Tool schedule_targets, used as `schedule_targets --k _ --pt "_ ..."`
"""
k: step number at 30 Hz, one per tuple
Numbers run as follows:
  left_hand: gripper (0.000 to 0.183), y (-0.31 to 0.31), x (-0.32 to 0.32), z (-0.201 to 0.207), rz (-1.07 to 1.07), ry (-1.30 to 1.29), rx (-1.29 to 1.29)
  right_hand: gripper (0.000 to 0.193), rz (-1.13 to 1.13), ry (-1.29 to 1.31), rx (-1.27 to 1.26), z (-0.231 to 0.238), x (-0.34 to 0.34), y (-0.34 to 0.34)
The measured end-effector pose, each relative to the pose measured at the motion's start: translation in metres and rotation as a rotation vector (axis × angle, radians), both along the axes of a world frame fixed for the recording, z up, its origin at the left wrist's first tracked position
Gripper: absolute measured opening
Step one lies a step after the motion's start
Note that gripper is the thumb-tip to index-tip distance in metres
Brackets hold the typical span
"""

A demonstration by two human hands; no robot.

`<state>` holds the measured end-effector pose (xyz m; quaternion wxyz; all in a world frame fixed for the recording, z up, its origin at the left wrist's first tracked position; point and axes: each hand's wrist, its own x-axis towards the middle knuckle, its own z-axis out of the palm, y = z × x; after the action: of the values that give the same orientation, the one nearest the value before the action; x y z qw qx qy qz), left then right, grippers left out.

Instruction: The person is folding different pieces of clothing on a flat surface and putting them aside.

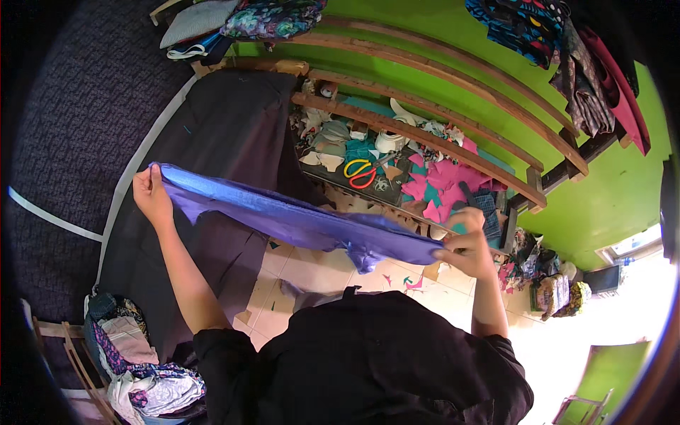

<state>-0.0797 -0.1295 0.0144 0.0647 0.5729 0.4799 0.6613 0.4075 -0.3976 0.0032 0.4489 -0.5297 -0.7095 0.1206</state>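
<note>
A length of blue-purple fabric [304,219] stretches through the air between my hands, folded along its upper edge and hanging loose below. At the left, my left hand [152,195] pinches one end of it, over dark cloth. My right hand [467,244] grips the opposite end near the wooden rack; its fingers are a little smeared by motion. The fabric's lower edge is uneven, with a small bunched part near its middle right. Part of the dark cloth [212,113] behind is hidden by the fabric.
Beyond the fabric, a low shelf holds pink scraps [446,184] and scissors [365,172] with yellow and red handles. Wooden rails [425,134] run across the green wall. Folded cloths [273,18] lie at the top. A cloth pile [152,375] sits lower left. Scraps litter the tiled floor [319,268].
</note>
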Motion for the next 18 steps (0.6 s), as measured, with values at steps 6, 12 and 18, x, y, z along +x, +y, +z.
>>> schedule_targets --k 6,12,18 --pt "0.013 -0.008 0.016 0.000 -0.032 0.054 -0.005 0.011 -0.424 -0.414 0.002 -0.024 0.003 0.011" --pt "0.014 -0.024 0.016 -0.015 -0.236 -0.002 -0.086 0.008 -0.611 0.384 0.052 -0.045 0.017 0.021" --pt "0.018 -0.037 0.002 -0.014 -0.345 -0.112 -0.187 0.014 -0.545 0.643 -0.029 -0.042 0.030 0.044"
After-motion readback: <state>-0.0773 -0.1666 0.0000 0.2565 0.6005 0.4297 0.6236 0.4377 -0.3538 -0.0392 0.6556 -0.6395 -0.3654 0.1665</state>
